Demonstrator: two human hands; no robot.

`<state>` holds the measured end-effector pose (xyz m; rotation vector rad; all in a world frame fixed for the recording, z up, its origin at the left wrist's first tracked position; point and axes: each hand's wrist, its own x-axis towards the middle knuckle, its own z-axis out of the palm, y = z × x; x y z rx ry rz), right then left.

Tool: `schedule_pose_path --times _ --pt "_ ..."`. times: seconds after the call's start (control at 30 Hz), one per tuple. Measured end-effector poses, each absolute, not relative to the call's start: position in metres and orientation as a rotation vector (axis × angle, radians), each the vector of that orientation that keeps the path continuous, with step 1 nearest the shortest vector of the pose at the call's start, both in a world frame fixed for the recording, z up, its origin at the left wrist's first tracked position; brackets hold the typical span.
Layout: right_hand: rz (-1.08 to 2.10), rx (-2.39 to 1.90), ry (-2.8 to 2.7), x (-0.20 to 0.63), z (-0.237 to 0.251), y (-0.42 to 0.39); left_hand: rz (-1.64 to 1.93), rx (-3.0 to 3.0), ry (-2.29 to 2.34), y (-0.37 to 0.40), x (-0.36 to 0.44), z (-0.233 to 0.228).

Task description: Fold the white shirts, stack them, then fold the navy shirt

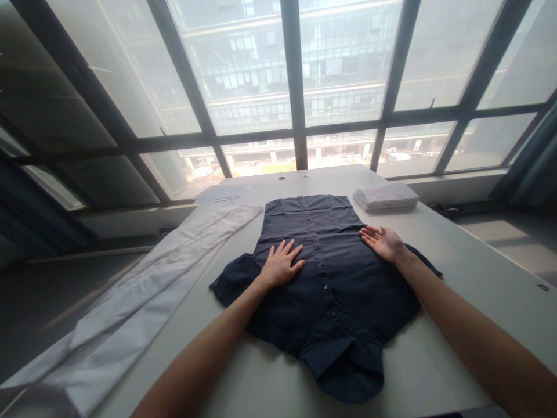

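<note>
Now, navy shirt (331,278) spread flat, left hand (281,266) fingers splayed atop it, right hand (385,242) open at its edge, gripping nothing.

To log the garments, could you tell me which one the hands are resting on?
The dark shirt, under the left hand and right hand; the others are white.

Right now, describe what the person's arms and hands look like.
Both forearms are bare as far as the view shows: no sleeves, gloves, watch or bracelet visible. The left hand and right hand show no rings that can be made out.
</note>
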<state>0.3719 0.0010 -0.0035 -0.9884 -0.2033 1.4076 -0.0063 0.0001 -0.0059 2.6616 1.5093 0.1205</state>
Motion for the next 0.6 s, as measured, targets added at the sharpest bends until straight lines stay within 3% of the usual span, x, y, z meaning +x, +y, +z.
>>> schedule_pose_path --times 0.6 --pt "1.396 -0.978 -0.209 0.3705 -0.0046 0.0005 0.114 2.668 1.515 0.0000 -0.0064 -0.0067"
